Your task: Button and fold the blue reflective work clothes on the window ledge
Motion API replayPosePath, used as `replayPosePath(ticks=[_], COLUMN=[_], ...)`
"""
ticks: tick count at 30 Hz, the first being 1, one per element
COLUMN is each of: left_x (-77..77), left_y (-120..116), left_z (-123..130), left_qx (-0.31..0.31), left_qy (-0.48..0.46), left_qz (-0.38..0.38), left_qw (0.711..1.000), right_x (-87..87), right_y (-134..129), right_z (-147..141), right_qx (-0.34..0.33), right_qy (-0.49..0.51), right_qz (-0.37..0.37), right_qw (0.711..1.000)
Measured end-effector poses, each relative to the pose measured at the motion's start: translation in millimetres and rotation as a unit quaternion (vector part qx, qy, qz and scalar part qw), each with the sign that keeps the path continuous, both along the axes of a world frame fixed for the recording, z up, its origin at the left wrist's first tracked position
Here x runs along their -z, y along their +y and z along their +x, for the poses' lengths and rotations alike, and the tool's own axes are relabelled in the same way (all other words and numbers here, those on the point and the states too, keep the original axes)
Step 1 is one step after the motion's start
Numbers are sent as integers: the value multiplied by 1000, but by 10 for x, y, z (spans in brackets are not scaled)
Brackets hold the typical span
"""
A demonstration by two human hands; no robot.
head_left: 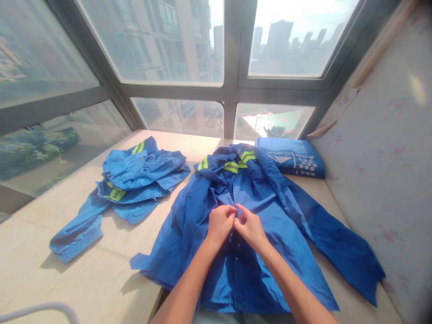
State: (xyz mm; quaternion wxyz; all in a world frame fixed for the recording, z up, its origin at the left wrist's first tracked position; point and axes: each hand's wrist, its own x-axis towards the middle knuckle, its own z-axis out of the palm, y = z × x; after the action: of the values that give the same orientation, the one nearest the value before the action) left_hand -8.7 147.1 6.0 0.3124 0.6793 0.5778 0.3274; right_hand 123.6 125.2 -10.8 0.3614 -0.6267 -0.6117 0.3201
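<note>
A blue work jacket (270,265) with yellow-green reflective strips lies spread out, its collar end toward the window and its hem toward me. Over the middle of its front, my left hand (222,221) and my right hand (249,225) meet with fingertips close together. Both hands are closed in a pinch on the jacket's front edge, around the line where the two halves meet. Whatever small part sits between the fingertips is hidden. One sleeve stretches out to the right, toward the wall.
Left of the jacket lies a second, crumpled blue jacket (135,175) with similar strips. A folded blue bundle with white print (292,157) rests at the back right. Window frames (175,91) close off the back, a papered wall (388,180) the right. A pale curved tube (43,307) shows at lower left.
</note>
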Motion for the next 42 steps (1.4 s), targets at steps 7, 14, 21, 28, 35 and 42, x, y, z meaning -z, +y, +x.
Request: replayPosePath(ticks=[7, 14, 21, 28, 35, 42], left_x=[80, 130, 189, 235, 235, 258], left_y=[54, 122, 103, 102, 84, 92], left_z=[3, -54, -65, -123, -136, -118], left_qx=[-13, 17, 7, 16, 23, 26], left_qy=[-82, -153, -125, -135, -154, -173], left_qz=[-81, -166, -131, -124, -147, -152], left_qw=[993, 974, 983, 983, 977, 973], right_x=[52, 122, 150, 120, 111, 41], right_y=[18, -38, -58, 81, 144, 147], right_z=[-41, -11, 74, 309, 285, 229], right_qx=[-43, -96, -160, -64, -106, -86], right_qy=[-46, -57, 95, -1, -61, -152], right_qz=[-9, -31, -54, 48, 66, 48], right_qw=[998, 993, 981, 997, 990, 983])
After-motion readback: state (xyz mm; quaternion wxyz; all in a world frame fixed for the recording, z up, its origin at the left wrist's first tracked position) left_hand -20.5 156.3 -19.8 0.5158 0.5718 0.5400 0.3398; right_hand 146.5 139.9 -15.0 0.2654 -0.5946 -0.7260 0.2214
